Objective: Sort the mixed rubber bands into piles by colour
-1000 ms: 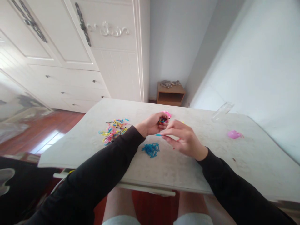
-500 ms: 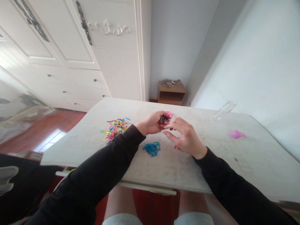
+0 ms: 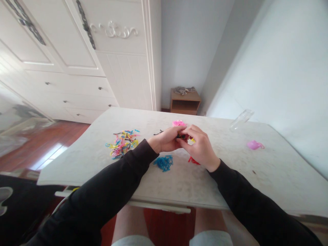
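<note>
My left hand [image 3: 167, 140] is curled around a bunch of small coloured elastic bands [image 3: 181, 136], mostly dark where they show. The thumb and fingertips of my right hand [image 3: 201, 146] are closed in at this bunch; what they pinch is hidden. Close around my hands lie sorted piles: pink bands [image 3: 178, 123] behind, blue bands [image 3: 163, 163] in front, and red bands [image 3: 193, 160] partly under my right hand. A few black bands [image 3: 158, 132] show past my left wrist, and a bit of yellow bands [image 3: 193, 140] shows beside my right fingers.
A loose mixed-colour pile of bands [image 3: 123, 143] lies on the left of the white table [image 3: 184, 188]. To the right are a clear plastic cylinder [image 3: 241, 119] on its side and a pink pouch-like item [image 3: 254, 145]. A wooden nightstand [image 3: 185, 102] stands beyond the table.
My right hand has moved left and closed in on the bunch in my left hand. The view has shifted slightly, and the black and yellow bands are now visible.
</note>
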Available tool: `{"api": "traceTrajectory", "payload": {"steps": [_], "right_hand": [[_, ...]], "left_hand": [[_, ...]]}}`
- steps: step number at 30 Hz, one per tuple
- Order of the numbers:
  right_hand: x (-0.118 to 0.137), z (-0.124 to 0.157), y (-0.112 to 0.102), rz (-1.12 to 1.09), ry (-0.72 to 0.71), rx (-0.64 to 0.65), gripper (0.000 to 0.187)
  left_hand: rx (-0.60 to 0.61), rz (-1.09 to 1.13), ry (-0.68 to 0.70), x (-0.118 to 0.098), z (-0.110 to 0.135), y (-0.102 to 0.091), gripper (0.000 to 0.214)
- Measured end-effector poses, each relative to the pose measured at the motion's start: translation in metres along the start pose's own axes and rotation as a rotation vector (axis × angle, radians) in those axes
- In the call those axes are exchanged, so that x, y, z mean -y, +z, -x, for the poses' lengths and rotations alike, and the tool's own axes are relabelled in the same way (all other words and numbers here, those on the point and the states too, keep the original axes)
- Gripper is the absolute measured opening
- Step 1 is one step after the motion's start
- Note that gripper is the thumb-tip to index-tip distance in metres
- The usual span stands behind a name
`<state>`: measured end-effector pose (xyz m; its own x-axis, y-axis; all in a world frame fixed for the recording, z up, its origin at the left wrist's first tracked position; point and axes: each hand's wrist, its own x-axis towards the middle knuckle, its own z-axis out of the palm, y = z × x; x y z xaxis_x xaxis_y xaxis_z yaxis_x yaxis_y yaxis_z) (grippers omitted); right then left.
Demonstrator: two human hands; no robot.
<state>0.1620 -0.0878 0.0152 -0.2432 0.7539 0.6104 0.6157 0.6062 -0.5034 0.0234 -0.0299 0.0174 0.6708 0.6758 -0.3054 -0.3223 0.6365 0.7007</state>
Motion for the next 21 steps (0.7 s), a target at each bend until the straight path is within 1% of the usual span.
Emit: {"api": "traceTrajectory", "payload": {"steps": [3, 6, 9, 12, 14, 17, 21], "right_hand": [[0.003, 0.000, 0.000, -0.018, 0.018, -0.002, 0.005], [0.004, -0.001, -0.001, -0.075, 0.065, -0.037, 0.010], [0.001, -0.002, -0.004, -0.118, 0.123, -0.115, 0.010], [-0.005, -0.004, -0.006, -0.146, 0.202, -0.213, 0.009], [-0.008, -0.004, -0.006, -0.176, 0.252, -0.256, 0.010], [-0.010, -0.004, -0.006, -0.211, 0.300, -0.265, 0.013], [-0.009, -0.004, -0.007, -0.245, 0.331, -0.253, 0.014]], "left_hand": [[0.029, -0.014, 0.005, 0.004, -0.001, 0.000, 0.030], [0.029, -0.032, -0.015, 0.004, 0.000, 0.000, 0.026], [0.033, -0.016, -0.047, 0.001, 0.001, 0.001, 0.030], [0.052, -0.002, -0.114, -0.004, 0.002, 0.001, 0.034], [0.060, -0.015, -0.143, -0.006, 0.004, 0.001, 0.035], [0.079, -0.054, -0.144, -0.009, 0.006, 0.001, 0.036], [0.134, -0.118, -0.128, -0.016, 0.010, -0.002, 0.035]]}}
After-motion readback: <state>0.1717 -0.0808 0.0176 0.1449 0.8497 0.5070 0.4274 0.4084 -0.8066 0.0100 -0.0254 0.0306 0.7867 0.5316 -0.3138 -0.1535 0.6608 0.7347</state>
